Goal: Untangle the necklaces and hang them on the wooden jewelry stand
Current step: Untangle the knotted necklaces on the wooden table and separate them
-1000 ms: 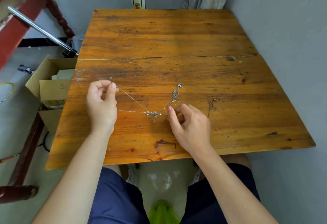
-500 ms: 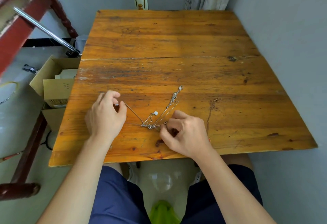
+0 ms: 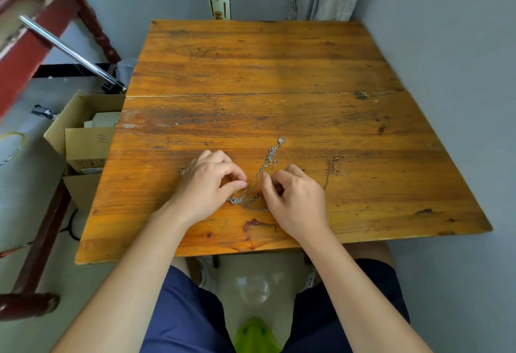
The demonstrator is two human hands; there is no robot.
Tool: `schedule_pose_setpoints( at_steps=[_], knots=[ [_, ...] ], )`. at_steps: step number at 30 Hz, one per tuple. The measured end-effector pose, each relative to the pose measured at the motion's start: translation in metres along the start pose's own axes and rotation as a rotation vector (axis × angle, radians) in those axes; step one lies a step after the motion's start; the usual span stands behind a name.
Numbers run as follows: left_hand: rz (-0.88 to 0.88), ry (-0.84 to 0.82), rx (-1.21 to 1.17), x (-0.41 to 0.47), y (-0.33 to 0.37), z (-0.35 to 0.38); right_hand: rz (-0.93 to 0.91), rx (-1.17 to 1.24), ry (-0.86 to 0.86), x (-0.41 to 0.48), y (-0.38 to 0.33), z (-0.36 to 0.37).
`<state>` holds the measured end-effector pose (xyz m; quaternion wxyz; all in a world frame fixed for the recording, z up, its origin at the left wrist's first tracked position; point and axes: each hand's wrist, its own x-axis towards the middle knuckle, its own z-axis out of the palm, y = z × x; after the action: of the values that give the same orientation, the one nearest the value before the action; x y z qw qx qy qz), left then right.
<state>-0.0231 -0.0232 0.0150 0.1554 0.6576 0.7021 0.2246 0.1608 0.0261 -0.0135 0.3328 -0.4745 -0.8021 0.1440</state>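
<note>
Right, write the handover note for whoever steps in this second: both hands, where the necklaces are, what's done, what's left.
Left hand: fingers curled, pinching strands of the silver necklaces just above the knot.
Right hand: pinching the same strands from the other side.
Silver necklaces: tangled, lying on the table near its front edge, between the hands.
Darker chain: lies apart on the table, right of the right hand.
Done: nothing separated or hung.
Left: free the knot, separate the chains, hang each one. The wooden jewelry stand is not in view, so find it first.
</note>
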Motion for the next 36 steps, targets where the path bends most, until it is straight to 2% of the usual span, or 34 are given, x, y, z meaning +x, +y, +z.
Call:
schedule_pose_setpoints(
  at_steps=[2,5,7,10,12,20,29,33,36],
  knots=[
    [-0.044,0.014,-0.079,0.000,0.000,0.000,-0.018,0.004,0.014,0.000,0.000,0.000],
    [-0.185,0.192,-0.432,0.001,0.004,-0.008,-0.057,-0.001,-0.003,-0.002,-0.005,-0.003],
    [-0.241,0.333,-0.575,0.002,0.006,-0.017,-0.109,-0.014,-0.070,-0.003,-0.007,-0.006],
    [-0.297,0.403,-0.715,0.004,0.008,-0.026,-0.235,-0.025,-0.198,-0.006,-0.005,-0.008],
    [-0.318,0.448,-0.801,0.006,0.009,-0.031,-0.251,-0.031,-0.236,-0.005,-0.004,-0.008],
    [-0.384,0.619,-0.893,0.007,-0.001,-0.045,-0.149,-0.058,-0.268,-0.005,-0.008,-0.009],
    [-0.452,0.858,-1.046,-0.014,-0.016,-0.054,-0.146,-0.066,-0.260,-0.006,-0.008,-0.009],
    [-0.395,0.811,-1.069,-0.015,-0.007,-0.062,-0.148,-0.051,-0.251,-0.006,-0.007,-0.008],
    [-0.330,0.754,-1.073,-0.015,0.006,-0.067,-0.133,-0.056,-0.184,-0.005,-0.012,-0.005]
  ],
)
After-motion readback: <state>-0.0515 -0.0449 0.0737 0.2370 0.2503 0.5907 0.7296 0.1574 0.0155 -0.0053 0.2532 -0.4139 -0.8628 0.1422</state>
